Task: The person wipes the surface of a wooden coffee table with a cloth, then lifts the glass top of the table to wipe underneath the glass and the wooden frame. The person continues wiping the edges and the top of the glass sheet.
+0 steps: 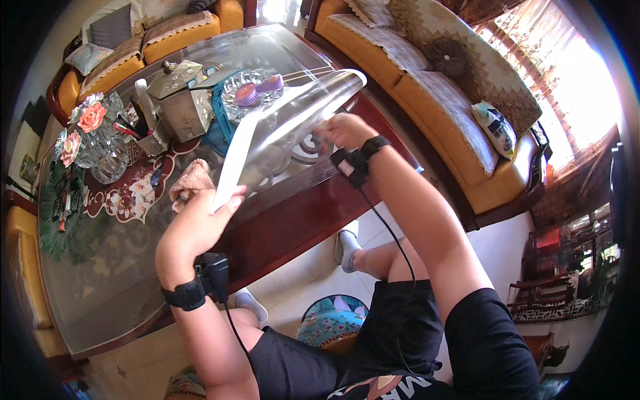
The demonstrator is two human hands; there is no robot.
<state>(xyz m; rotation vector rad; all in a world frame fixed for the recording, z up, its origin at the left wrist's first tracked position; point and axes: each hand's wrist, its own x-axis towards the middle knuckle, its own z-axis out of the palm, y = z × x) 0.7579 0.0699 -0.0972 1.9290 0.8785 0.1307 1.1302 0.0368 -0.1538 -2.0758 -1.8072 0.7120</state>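
A clear plastic table cover [293, 113] is lifted and bent back over the near side of the table, its raised fold shining white. My left hand [197, 223] is closed at the left end of this lifted part, thumb against the plastic. A crumpled pinkish cloth [193, 180] is at the same hand's fingers, which are mostly hidden. Farther right, my right hand [352, 131] is closed at the cover's edge, fingers curled; the exact grip is partly hidden. Both wrists carry black straps with small boxes and cables.
On the dark red wooden table [293, 223] stand a silver-grey box [180, 100], a glass bowl [230, 87] with purple round things on a blue tray [217, 140], and a glass vase [107, 157] with flowers. Orange sofas [440, 100] flank it. A patterned stool [330, 320] is below me.
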